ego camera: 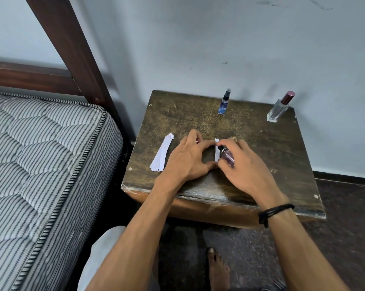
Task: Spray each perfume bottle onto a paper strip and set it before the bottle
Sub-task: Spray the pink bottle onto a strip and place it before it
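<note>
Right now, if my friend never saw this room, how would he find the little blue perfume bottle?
Find the worn wooden table beside the striped mattress, then its back edge by the wall. The blue perfume bottle stands upright there, left of the clear square bottle. Only it has a blue body and black spray top; its neighbour wears a maroon cap.

Strip (216,151) bottom, purple bottle (228,158) body partly behind fingers (243,147).
</note>
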A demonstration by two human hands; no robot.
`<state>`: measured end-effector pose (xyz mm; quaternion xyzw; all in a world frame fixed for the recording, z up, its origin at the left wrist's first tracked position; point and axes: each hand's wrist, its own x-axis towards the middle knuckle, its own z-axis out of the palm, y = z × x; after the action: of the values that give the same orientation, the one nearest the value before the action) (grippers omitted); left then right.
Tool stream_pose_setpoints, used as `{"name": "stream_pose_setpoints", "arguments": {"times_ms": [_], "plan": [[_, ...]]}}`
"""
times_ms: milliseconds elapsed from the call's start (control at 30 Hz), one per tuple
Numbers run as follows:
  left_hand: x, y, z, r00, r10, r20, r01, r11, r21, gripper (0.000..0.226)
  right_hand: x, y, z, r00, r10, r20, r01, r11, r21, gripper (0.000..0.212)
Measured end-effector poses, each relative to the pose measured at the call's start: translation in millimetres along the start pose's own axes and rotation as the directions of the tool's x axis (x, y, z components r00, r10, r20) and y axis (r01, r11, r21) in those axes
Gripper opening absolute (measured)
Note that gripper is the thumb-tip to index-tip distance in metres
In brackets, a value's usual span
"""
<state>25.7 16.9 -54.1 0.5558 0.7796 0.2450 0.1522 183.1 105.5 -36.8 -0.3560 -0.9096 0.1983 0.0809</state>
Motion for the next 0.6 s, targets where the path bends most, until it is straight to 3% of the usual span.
{"name": "stream_pose_setpoints", "arguments": {"times_ms": [600], "plan": [[-0.9, 1.6, -1.5, 1.0, -0.002, 0.002, 0.002, 1.0, -0.002, 0.058, 0.0, -2.0, 0.6, 1.0, -0.014, -0.01, 0.014, 0.999, -0.04, 0.037]]}}
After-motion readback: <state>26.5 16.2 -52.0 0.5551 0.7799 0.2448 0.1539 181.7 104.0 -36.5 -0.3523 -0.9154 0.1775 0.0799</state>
